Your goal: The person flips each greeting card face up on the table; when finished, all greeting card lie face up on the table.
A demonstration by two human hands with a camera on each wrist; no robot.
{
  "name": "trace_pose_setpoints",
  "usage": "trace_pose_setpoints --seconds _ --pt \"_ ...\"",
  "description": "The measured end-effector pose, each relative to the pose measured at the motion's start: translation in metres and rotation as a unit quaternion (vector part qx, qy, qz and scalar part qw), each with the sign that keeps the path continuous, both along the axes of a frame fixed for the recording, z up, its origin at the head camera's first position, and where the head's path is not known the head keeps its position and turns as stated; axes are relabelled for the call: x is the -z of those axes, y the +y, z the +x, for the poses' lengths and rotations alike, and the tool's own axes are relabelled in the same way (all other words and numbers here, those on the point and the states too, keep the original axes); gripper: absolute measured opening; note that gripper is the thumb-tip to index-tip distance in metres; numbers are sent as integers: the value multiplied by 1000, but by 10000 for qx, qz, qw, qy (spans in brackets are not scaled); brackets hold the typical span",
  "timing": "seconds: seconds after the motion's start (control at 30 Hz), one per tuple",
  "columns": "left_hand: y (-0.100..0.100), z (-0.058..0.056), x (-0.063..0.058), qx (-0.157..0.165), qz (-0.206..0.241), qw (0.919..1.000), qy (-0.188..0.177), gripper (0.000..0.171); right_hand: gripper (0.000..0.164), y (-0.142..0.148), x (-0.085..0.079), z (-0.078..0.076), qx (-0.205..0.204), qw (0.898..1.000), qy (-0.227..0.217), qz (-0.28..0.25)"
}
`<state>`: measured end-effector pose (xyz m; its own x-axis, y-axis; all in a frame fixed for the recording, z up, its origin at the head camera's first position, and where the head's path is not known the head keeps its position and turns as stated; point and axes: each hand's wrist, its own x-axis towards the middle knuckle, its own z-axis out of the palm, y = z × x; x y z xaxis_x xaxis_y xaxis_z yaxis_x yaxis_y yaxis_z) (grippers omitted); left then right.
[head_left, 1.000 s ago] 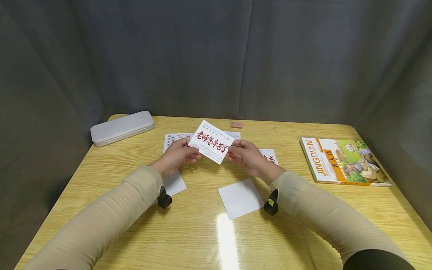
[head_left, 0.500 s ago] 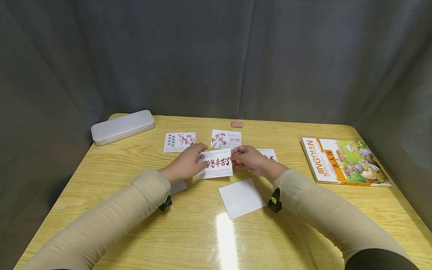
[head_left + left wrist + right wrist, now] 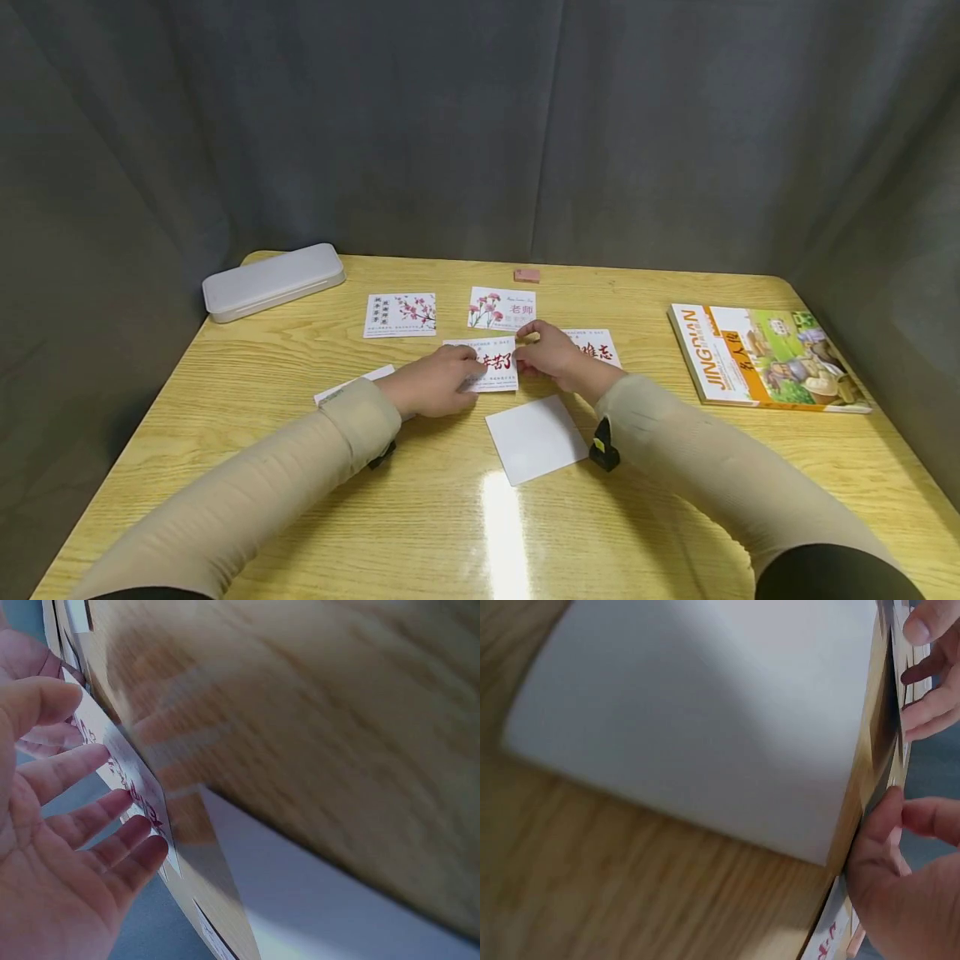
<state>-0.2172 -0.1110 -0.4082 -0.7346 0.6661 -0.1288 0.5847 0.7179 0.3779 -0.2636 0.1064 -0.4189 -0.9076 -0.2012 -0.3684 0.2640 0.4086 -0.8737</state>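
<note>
A white greeting card [image 3: 495,377] with red lettering lies low over the middle of the table, between my two hands. My left hand [image 3: 433,383] lies across the card's left part with fingers spread and fairly straight; in the left wrist view the fingertips [image 3: 154,851] are at its printed face. At the card's right edge, my right hand [image 3: 553,358] pinches it between thumb and finger. Just in front lies a blank white card [image 3: 536,440]. Behind my right hand is another red-lettered card [image 3: 600,348], partly covered.
A white card [image 3: 347,385] lies partly under the left forearm. Farther back are a plum-blossom card [image 3: 401,315] and a carnation card [image 3: 501,308]. A pink eraser [image 3: 527,276] sits near the back edge, a pale pencil case [image 3: 273,282] back left, a book [image 3: 768,358] right.
Both hands have brought the red-lettered card down toward the table and turned it level. The left hand has moved right, over the card's face, uncovering the flower cards and the card beneath its forearm.
</note>
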Motion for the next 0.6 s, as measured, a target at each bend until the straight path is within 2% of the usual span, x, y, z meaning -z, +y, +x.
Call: trace_pose_setpoints --seconds 0.1,0.37,0.47,0.6 --pt "1 1 -2 12 -165 9999 -41 47 33 -3 0 -1 55 9996 169 232" --pt "5 0 -3 -8 -632 9980 91 50 17 -1 -8 -3 -111 9957 487 781" --pt "5 1 -2 -41 -637 9979 91 49 17 -1 -12 -6 -155 9945 609 835" --pt "-2 4 -4 -173 -370 9991 60 53 21 -5 -18 -7 -251 9950 602 759"
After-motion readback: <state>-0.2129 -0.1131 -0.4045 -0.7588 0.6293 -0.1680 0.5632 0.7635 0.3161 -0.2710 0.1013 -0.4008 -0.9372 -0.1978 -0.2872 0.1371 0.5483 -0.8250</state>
